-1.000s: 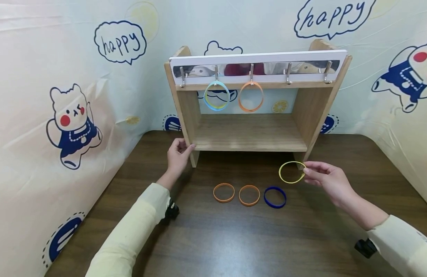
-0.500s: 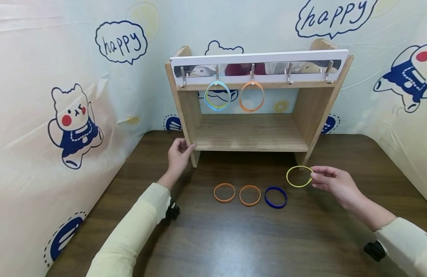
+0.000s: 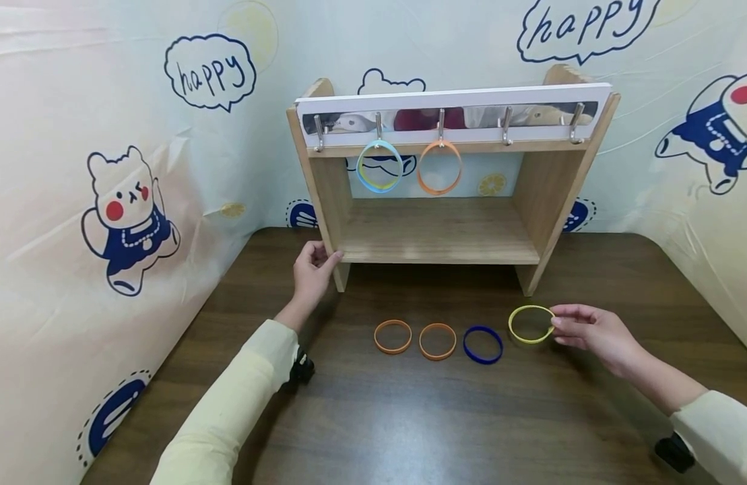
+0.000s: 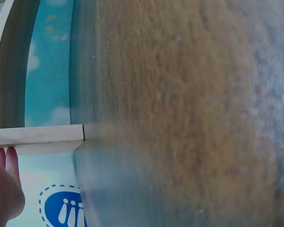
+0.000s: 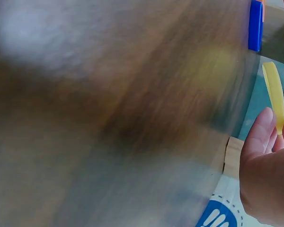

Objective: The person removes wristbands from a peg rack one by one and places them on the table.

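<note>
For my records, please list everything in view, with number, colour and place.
Table: 1, dark brown, underneath
Rack: 1, light wood, on table
Rail: 1, white, mirror-like, rack's top front
Hooks: 5, silver, on rail
Hung blue ring: 1, light blue, second hook from left
Partly hidden ring: 1, yellow, behind it
Hung orange ring: 1, orange, middle hook
Loose orange rings: 2, orange, on table
Loose blue ring: 1, dark blue, beside these
Held ring: 1, yellow, in right hand
Backdrop: 1, pale, printed, behind table
Sleeves: 2, cream, on arms
Wrist devices: 2, black, at cuffs
Left hand: 1, bare, holding rack
Right hand: 1, bare, pinching held ring
</note>
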`<state>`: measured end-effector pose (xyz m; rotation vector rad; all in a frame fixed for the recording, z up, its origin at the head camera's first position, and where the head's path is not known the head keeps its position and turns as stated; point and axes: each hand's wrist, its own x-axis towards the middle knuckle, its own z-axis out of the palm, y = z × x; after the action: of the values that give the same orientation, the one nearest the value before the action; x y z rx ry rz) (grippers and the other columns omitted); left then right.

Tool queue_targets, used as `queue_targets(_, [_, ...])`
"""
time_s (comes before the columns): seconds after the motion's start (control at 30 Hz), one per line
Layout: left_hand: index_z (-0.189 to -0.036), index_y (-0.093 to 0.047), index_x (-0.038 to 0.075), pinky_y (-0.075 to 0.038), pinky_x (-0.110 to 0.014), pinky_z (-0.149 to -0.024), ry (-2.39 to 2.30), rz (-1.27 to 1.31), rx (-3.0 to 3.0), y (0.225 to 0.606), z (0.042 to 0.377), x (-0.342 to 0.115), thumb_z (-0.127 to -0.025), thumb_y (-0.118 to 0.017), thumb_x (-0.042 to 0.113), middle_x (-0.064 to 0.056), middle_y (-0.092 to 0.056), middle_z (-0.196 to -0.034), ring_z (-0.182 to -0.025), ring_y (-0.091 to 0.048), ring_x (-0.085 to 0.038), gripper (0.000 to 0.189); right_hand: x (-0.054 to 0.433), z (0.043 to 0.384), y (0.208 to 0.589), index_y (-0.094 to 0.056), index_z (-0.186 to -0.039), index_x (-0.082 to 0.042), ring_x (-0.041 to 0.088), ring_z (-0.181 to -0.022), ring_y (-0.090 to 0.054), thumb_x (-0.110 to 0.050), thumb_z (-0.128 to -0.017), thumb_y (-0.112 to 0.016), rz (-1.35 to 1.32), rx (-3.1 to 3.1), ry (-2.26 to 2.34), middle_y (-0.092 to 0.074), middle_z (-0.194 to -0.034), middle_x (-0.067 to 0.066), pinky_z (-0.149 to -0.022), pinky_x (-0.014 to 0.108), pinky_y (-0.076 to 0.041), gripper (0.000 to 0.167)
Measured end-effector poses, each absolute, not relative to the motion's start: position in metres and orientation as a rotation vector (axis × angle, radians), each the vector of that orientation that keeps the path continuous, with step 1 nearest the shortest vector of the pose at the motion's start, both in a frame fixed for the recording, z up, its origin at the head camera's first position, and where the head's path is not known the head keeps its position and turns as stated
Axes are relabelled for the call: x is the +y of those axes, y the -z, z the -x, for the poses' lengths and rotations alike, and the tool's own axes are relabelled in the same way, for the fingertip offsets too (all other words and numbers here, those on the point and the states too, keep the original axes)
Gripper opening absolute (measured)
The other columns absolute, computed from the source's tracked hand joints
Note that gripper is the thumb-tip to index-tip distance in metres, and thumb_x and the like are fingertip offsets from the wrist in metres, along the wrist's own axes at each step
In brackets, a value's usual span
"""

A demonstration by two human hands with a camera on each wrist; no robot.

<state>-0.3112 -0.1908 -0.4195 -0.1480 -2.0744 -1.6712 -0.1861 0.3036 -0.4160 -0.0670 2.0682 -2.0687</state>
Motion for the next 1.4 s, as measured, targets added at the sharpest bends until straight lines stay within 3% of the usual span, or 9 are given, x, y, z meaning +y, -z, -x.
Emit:
queue_targets(0.13, [-0.106,-0.059,0.0,-0.054,-0.027,-0.079,1.679,0.151,-2.067,0.419,0.311,-0.191,-0.087,-0.075,0.014,-0.013,-0.062,-0.103,-0.093,-0.058,-0.02,0.03,0.306,0.185,0.419,-0.062,-0.111,0.002,0.016,-0.084,-0.068,-0.002,-0.093,-0.064,0.069,2.109,2.014,-0.067,-0.098,0.007,-0.077,0.033,-0.056,0.019])
queue_targets(0.33, [-0.105,-0.059,-0.001,-0.053,-0.024,-0.075,1.669,0.159,-2.061,0.421,0.312,-0.191,-0.086,-0.076,0.014,-0.014,-0.062,-0.102,-0.091,-0.058,-0.019,0.03,0.311,0.184,0.426,-0.051,-0.121,0.016,0.017,-0.086,-0.067,-0.006,-0.094,-0.064,0.079,2.161,1.91,-0.065,-0.1,0.011,-0.078,0.034,-0.056,0.038])
queue_targets(0.5, [-0.105,-0.059,-0.002,-0.054,-0.024,-0.076,1.676,0.168,-2.054,0.421,0.312,-0.192,-0.086,-0.076,0.014,-0.014,-0.062,-0.101,-0.091,-0.058,-0.019,0.03,0.312,0.182,0.43,-0.044,-0.126,0.02,0.017,-0.088,-0.067,-0.008,-0.095,-0.063,0.082,2.157,1.866,-0.064,-0.101,0.013,-0.079,0.035,-0.056,0.046])
queue_targets(0.77, [-0.106,-0.059,0.001,-0.054,-0.028,-0.078,1.67,0.149,-2.085,0.42,0.312,-0.192,-0.086,-0.076,0.018,-0.012,-0.062,-0.103,-0.093,-0.058,-0.019,0.031,0.313,0.18,0.433,-0.046,-0.128,0.015,0.018,-0.09,-0.065,-0.009,-0.094,-0.064,0.068,2.109,1.833,-0.064,-0.101,0.01,-0.079,0.035,-0.056,0.045])
queue_targets(1.03, [-0.108,-0.059,-0.003,-0.053,-0.022,-0.077,1.679,0.167,-2.077,0.417,0.309,-0.19,-0.087,-0.075,0.016,-0.017,-0.061,-0.105,-0.094,-0.058,-0.022,0.032,0.315,0.18,0.438,-0.053,-0.123,0.011,0.017,-0.09,-0.067,-0.007,-0.093,-0.065,0.085,2.065,1.839,-0.067,-0.099,0.008,-0.078,0.036,-0.056,0.037])
queue_targets(1.4, [-0.106,-0.059,0.0,-0.054,-0.026,-0.078,1.673,0.149,-2.077,0.419,0.312,-0.191,-0.087,-0.075,0.015,-0.012,-0.062,-0.103,-0.092,-0.058,-0.018,0.03,0.314,0.18,0.437,-0.056,-0.121,0.008,0.019,-0.087,-0.068,-0.01,-0.091,-0.069,0.077,2.101,1.754,-0.069,-0.097,0.007,-0.073,0.036,-0.057,0.037])
